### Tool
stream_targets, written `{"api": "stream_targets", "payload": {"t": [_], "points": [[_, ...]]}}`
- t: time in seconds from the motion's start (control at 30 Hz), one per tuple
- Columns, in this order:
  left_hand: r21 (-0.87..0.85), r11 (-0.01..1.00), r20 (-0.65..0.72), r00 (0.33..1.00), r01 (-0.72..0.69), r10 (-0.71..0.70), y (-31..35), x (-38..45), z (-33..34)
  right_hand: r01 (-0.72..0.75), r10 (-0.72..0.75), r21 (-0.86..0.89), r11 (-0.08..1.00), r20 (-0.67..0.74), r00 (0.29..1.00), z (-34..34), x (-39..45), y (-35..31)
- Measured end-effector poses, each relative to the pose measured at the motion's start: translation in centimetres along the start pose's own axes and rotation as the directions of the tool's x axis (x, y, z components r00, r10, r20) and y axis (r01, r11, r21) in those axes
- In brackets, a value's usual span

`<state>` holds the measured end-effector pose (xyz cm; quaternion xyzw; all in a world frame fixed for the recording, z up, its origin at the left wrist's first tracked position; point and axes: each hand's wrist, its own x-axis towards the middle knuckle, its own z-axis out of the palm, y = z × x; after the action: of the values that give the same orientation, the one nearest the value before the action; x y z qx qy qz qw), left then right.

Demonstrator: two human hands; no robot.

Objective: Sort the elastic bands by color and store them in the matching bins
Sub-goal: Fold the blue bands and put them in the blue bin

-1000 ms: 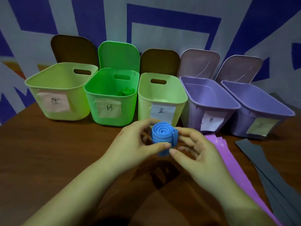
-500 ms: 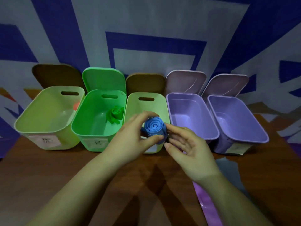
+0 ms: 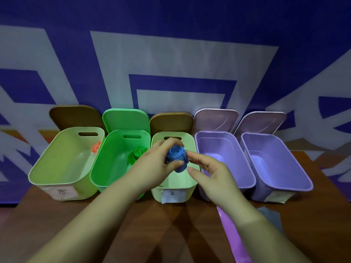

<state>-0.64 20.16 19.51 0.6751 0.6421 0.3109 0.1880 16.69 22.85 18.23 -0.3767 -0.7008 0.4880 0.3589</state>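
Observation:
My left hand (image 3: 152, 164) grips a rolled blue elastic band (image 3: 176, 158) between thumb and fingers, above the middle pale green bin (image 3: 191, 184). Just right of the roll is my right hand (image 3: 210, 173), fingers relaxed, fingertips close to the band but not holding it. A rolled green band (image 3: 137, 155) lies in the bright green bin (image 3: 98, 179). An orange band (image 3: 96, 147) lies in the far-left pale green bin (image 3: 38, 177).
Two purple bins (image 3: 247, 185) (image 3: 303, 184) stand at the right, both with nothing visible inside. Lids lean against the wall behind the bins. A purple band (image 3: 233, 238) and a grey band (image 3: 273, 217) lie flat on the brown table (image 3: 57, 224) at the lower right.
Both hands carried the blue roll up and forward from the table to above the middle bin. My right hand let go of the roll and now hovers beside it.

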Motion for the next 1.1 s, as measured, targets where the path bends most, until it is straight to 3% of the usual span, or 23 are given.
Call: {"api": "stream_targets", "payload": {"t": [0.13, 0.27, 0.4, 0.53, 0.7, 0.87, 0.97, 1.1], "points": [[0.031, 0.997, 0.069, 0.995, 0.073, -0.075, -2.2, 2.2, 0.9, -0.092, 0.107, -0.115, 0.989, 0.127, 0.986, -0.2, 2.8, 2.0], [0.100, 0.986, 0.149, 0.978, 0.134, -0.148, -4.8, 4.9, 2.5, -0.164, 0.179, -0.279, 0.946, 0.030, 0.983, -1.6, 7.0, 4.7], [0.122, 0.976, 0.268, 0.941, 0.180, -0.207, -7.3, 8.6, 5.2, -0.123, 0.154, -0.606, 0.786, 0.000, 0.988, -2.3, 10.7, 7.9], [0.083, 0.962, 0.338, 0.901, 0.258, -0.271, -9.9, 12.0, 8.8, -0.065, 0.154, -0.759, 0.648, 0.047, 0.987, -1.8, 12.7, 10.8], [0.136, 0.943, 0.364, 0.870, 0.304, -0.333, -12.8, 14.8, 12.3, -0.025, 0.163, -0.785, 0.619, 0.097, 0.982, -1.3, 13.3, 12.9], [0.090, 0.934, 0.312, 0.881, 0.345, -0.356, -14.0, 15.9, 14.2, -0.014, 0.110, -0.735, 0.678, 0.082, 0.991, -1.0, 13.2, 13.7], [-0.018, 0.915, 0.286, 0.879, 0.403, -0.382, -14.1, 16.2, 14.6, -0.027, 0.107, -0.707, 0.707, 0.069, 0.992, -0.8, 13.2, 14.0], [-0.179, 0.812, 0.293, 0.818, 0.556, -0.496, -14.0, 16.0, 15.2, -0.036, 0.098, -0.679, 0.733, 0.052, 0.994, -0.5, 13.0, 14.0]]}}
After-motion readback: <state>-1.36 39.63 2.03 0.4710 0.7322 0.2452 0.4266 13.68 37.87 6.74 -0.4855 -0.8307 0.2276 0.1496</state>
